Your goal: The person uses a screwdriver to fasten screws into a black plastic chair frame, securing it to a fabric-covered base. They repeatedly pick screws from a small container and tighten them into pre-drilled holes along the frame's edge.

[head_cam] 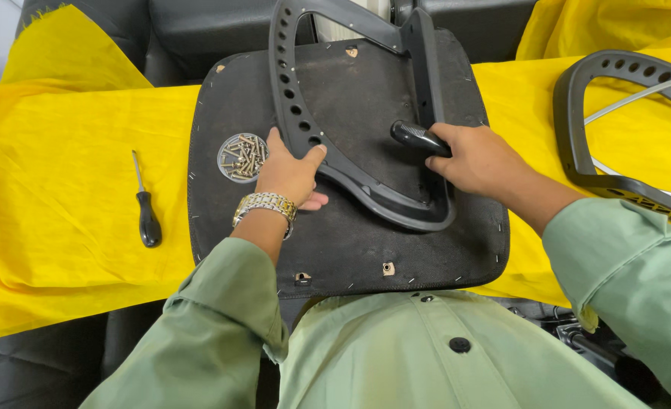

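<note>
Far to the left of both hands, one screwdriver [147,212] with a black handle lies alone on the yellow cloth [62,167], well apart from any fingers. Nearer, one small round clear dish of screws [242,157] sits on the black seat panel [350,257], just beside the left hand's knuckles; the screws are too heaped to count. The left hand [290,176], with one metal watch [265,206] on its wrist, lies flat on the inner edge of the black armrest frame [328,163], its fingers spread and bent over the perforated bar, pressing rather than fully wrapping it. That frame rests on the seat panel between the two hands, its curved lower end lying between and just below them. The right hand [478,160] is closed around the black handle of a second tool [419,138], whose end points left toward the frame's upright bar; its tip is hidden. To the right of those fingers, well apart, a second armrest frame [578,144] lies on the cloth. So: two frames, one seat panel, one dish, and two hand tools.
</note>
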